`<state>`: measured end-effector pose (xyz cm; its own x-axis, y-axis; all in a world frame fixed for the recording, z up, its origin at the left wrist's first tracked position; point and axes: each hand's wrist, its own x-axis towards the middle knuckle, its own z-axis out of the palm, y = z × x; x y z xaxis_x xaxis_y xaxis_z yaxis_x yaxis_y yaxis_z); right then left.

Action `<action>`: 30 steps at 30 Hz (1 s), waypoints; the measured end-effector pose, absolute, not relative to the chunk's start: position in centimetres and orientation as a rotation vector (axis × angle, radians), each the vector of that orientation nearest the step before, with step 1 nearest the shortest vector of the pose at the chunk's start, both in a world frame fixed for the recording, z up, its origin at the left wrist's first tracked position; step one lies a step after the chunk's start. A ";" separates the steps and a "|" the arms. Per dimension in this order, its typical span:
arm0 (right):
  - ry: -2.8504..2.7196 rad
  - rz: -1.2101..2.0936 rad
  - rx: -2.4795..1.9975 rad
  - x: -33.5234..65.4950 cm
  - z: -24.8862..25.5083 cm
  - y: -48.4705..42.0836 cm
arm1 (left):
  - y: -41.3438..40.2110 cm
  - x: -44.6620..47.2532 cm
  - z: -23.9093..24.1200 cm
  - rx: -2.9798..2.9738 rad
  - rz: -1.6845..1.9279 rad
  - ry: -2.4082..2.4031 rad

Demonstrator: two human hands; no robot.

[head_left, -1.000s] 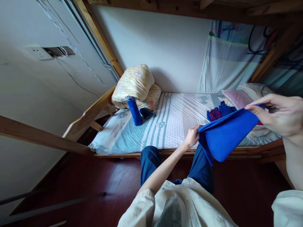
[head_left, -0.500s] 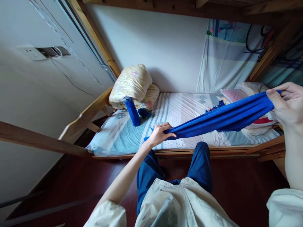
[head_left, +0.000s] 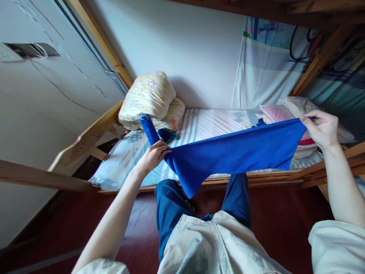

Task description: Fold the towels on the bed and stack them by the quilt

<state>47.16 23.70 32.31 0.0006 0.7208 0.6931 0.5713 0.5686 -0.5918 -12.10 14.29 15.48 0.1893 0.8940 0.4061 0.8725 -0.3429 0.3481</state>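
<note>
Stretched between my two hands is a blue cloth [head_left: 236, 148] with a stitched top edge, hanging down above my knees and the near edge of the bed. My left hand [head_left: 155, 154] pinches its left end, where a loose corner droops lowest. At the upper right corner, my right hand [head_left: 322, 127] grips the cloth between thumb and fingers. Behind my left hand, a blue roll [head_left: 148, 129] leans on the bed against the bedding. A dark blue folded piece [head_left: 167, 135] lies beside that roll.
The lower bunk bed [head_left: 114, 160] has a patterned sheet. A bundled cream quilt [head_left: 148, 93] sits at its left end, a pink pillow [head_left: 276, 113] at the right. Wooden posts and rails frame the bed. A printed curtain [head_left: 256, 72] hangs behind; a socket [head_left: 10, 53] is on the left wall.
My left hand has moved left, and my right hand has moved slightly left and down. The bunched blue cloth has opened out and now hangs as a wide sheet. The view has shifted slightly.
</note>
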 end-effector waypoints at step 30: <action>-1.589 0.875 -1.493 49.5 18.6 25.8 | 16.5 -18.6 16.8 2.220 0.702 2.442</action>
<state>49.53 25.79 18.61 -0.0147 0.9968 0.0781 0.4665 0.0759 -0.8813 -18.62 16.51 16.76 -0.1188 0.8915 0.4372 0.9876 0.0604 0.1451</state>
